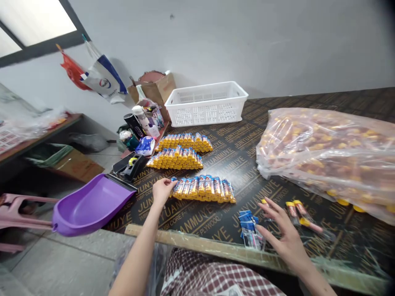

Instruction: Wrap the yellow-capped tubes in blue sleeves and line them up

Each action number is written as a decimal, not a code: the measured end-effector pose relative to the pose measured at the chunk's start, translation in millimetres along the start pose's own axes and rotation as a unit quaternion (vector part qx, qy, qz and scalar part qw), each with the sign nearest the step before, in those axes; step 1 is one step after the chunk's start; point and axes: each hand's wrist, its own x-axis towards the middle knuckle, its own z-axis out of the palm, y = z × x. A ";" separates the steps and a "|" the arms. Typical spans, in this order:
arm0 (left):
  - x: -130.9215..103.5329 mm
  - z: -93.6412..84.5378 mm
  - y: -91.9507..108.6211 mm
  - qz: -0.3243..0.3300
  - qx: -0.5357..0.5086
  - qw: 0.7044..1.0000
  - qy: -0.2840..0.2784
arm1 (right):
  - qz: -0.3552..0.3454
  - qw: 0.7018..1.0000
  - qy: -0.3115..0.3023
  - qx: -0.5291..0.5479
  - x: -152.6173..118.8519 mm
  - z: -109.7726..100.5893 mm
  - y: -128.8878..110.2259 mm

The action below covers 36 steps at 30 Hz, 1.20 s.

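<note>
My left hand is at the left end of the nearest stack of small labelled tubes with yellow ends. Its fingers are pinched on one blue-topped tube there. My right hand hovers with fingers apart between a small pile of blue and clear labels and several loose yellow-capped tubes. One more yellow cap shows just behind its fingertips, with the rest of that tube mostly hidden. Behind the nearest stack lie two more stacks of the same tubes, a middle one and a far one.
A large clear bag full of yellow-capped tubes lies at the right. A white plastic basket stands against the wall. At the left are a tape dispenser, a purple dustpan and bottles. A wooden strip edges the table.
</note>
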 end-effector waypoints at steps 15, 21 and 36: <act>-114.1 38.9 83.5 0.191 -0.207 0.959 -0.047 | 0.065 0.973 0.083 -0.207 27.9 -17.9 46.5; -157.8 118.0 108.9 0.228 -0.152 0.916 -0.293 | 0.082 0.972 0.025 -0.218 37.3 2.8 50.8; -160.4 120.2 103.5 0.251 -0.117 0.915 -0.292 | 0.107 0.993 0.031 -0.028 -0.9 -18.3 7.6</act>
